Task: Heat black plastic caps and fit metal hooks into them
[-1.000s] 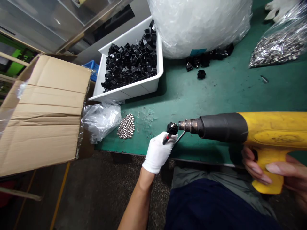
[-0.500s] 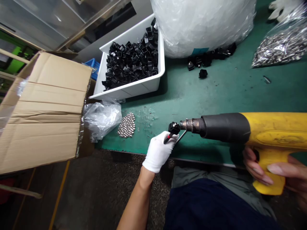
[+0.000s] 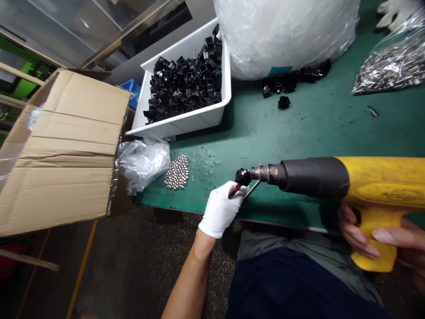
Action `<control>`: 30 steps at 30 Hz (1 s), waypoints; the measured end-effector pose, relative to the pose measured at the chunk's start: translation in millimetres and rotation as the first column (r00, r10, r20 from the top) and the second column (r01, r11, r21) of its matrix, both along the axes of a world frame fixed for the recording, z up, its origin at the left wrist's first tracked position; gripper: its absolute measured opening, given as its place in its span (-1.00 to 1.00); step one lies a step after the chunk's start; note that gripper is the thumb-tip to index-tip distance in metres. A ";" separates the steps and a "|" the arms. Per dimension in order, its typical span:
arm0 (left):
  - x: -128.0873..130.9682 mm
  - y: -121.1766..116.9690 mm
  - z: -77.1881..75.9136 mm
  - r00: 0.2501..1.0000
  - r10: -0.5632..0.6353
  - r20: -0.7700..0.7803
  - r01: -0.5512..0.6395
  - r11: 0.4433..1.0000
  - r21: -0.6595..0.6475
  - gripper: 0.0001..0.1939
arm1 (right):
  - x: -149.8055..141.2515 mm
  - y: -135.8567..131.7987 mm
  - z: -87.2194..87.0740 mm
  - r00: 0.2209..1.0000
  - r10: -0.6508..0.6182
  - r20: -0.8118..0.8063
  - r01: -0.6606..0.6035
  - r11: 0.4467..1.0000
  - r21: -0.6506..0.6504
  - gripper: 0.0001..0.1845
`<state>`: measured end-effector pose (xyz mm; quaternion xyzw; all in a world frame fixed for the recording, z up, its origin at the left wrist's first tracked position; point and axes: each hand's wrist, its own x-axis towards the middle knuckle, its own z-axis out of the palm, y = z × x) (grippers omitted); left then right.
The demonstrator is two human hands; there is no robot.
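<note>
My left hand (image 3: pixel 219 210), in a white glove, is closed around a small black plastic part (image 3: pixel 243 176) with a shiny metal bit on its top. A tool with a black and red handle (image 3: pixel 234 190) is also in that hand, and a thin metal rod (image 3: pixel 253 189) sticks out to its right. My bare right hand (image 3: pixel 368 239) grips the yellow heat gun (image 3: pixel 381 181) by its handle. The gun's metal nozzle (image 3: pixel 267 173) points left, right beside the black part; whether they touch I cannot tell.
On the green bench (image 3: pixel 318 128) lie a patch of small metal pieces (image 3: pixel 176 172), a crumpled plastic bag (image 3: pixel 146 161) and several loose black parts (image 3: pixel 283 102). Behind stand a white bin (image 3: pixel 186 126) of black parts and a big plastic sack (image 3: pixel 285 35). A cardboard box (image 3: pixel 73 155) is at left.
The whole view has shifted slightly. Both hands, the black part and the heat gun keep nearly the same positions relative to one another.
</note>
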<state>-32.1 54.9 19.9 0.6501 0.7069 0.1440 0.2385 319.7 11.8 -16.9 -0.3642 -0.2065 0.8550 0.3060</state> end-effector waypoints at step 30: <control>-1.8 -0.5 -1.5 0.999 -0.035 0.013 0.035 0.999 0.004 -0.71 | -6.6 -3.5 7.7 0.995 -0.083 0.054 0.083 0.997 -0.004 -0.65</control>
